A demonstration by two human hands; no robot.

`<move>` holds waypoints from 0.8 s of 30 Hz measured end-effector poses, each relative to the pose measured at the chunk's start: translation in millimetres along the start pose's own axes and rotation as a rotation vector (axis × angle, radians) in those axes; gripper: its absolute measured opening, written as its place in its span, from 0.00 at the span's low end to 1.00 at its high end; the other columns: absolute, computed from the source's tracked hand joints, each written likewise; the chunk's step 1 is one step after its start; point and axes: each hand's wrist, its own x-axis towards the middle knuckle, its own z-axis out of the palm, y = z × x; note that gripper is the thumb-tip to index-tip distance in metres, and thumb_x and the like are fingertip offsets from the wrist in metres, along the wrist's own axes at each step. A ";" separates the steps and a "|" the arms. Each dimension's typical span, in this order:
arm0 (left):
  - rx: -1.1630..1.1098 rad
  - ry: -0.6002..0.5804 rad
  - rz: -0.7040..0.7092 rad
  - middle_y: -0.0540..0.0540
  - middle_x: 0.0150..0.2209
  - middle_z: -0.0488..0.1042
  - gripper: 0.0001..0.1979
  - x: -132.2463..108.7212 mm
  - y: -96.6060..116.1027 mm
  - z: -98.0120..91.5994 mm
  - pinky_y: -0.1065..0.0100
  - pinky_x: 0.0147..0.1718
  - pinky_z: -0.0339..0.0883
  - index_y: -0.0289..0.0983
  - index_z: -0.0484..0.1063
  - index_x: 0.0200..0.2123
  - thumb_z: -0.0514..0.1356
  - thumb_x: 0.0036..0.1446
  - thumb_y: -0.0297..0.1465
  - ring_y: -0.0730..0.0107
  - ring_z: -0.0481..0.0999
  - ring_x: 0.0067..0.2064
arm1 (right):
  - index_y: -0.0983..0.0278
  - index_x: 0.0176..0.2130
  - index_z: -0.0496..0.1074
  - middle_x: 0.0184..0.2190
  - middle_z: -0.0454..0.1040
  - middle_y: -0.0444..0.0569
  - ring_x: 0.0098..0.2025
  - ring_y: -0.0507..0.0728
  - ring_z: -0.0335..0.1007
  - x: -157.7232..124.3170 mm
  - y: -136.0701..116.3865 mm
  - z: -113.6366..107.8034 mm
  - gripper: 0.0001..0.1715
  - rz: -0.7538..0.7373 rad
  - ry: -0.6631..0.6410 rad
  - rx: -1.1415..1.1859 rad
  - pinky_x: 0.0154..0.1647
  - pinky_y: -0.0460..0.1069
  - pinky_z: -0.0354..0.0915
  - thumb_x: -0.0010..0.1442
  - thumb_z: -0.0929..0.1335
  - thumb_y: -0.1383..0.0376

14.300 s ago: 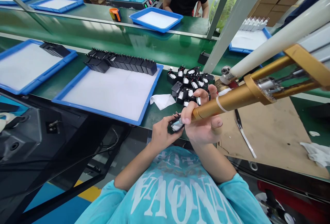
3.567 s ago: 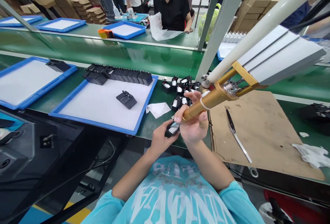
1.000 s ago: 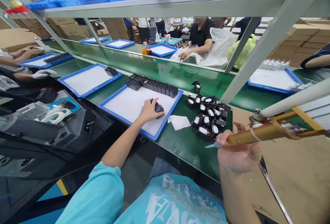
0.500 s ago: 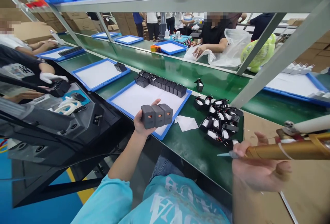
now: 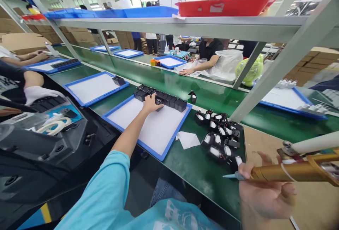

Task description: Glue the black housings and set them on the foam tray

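My left hand (image 5: 149, 104) reaches into the blue-rimmed tray (image 5: 173, 141) and has its fingers closed around black power adapters (image 5: 159, 102), set down beside the long row of the same kind (image 5: 180, 105) along the tray's far edge. How many it grips is hidden by the hand. On the right, my right hand (image 5: 265, 196) is wrapped around a gold dispensing gun (image 5: 280, 173) with a pale blue nozzle tip (image 5: 231, 176) pointing left. Near that tip lies a heap of open black adapter housings (image 5: 222, 129) with white parts and wires inside.
A white cloth (image 5: 188, 140) lies between tray and heap. One lone housing (image 5: 193, 96) stands on the green bench (image 5: 201, 173). Slanted metal shelf posts (image 5: 275, 49) rise ahead. A co-worker's gloved hand (image 5: 39, 94) is left, near a dark machine (image 5: 47, 152).
My left hand has carried the three adapters forward from above the tray's near side to the row at its far edge. My right hand keeps its hold on the gun; the view has tilted up.
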 end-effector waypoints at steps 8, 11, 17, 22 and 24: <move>0.175 -0.009 0.034 0.34 0.68 0.48 0.51 5.0 -13.3 14.4 0.40 0.60 0.50 0.42 0.45 0.68 0.67 0.45 0.39 0.40 0.47 0.67 | 0.57 0.49 0.70 0.44 0.73 0.47 0.17 0.50 0.65 -0.3 0.3 2.3 0.27 -0.011 -0.028 -0.005 0.16 0.51 0.62 0.53 0.65 0.49; 0.278 0.087 0.029 0.32 0.69 0.45 0.46 4.5 -24.7 16.0 0.39 0.63 0.39 0.39 0.48 0.67 0.65 0.48 0.34 0.41 0.40 0.70 | 0.57 0.49 0.70 0.45 0.72 0.47 0.18 0.49 0.64 -0.3 0.4 6.3 0.26 -0.013 -0.037 -0.003 0.17 0.51 0.62 0.55 0.65 0.49; 0.267 0.232 0.175 0.32 0.70 0.40 0.45 11.9 -13.0 3.5 0.42 0.65 0.33 0.36 0.48 0.67 0.65 0.51 0.39 0.40 0.36 0.71 | 0.55 0.48 0.71 0.47 0.71 0.47 0.18 0.49 0.64 -6.3 -0.1 5.1 0.24 -0.005 -0.066 0.002 0.17 0.51 0.62 0.58 0.63 0.47; 0.043 -0.049 0.184 0.31 0.56 0.69 0.44 56.7 71.4 9.1 0.52 0.58 0.59 0.35 0.44 0.68 0.59 0.56 0.48 0.43 0.66 0.60 | 0.55 0.49 0.69 0.48 0.68 0.49 0.17 0.49 0.63 -16.4 -1.3 -0.1 0.27 0.036 0.003 -0.056 0.16 0.53 0.61 0.58 0.59 0.45; 0.076 -0.196 0.086 0.27 0.55 0.70 0.50 78.6 108.8 25.9 0.53 0.54 0.63 0.31 0.44 0.67 0.64 0.51 0.48 0.40 0.69 0.58 | 0.55 0.49 0.69 0.49 0.68 0.50 0.17 0.50 0.63 -18.7 -1.1 -2.3 0.27 0.037 0.004 -0.051 0.16 0.53 0.61 0.59 0.58 0.44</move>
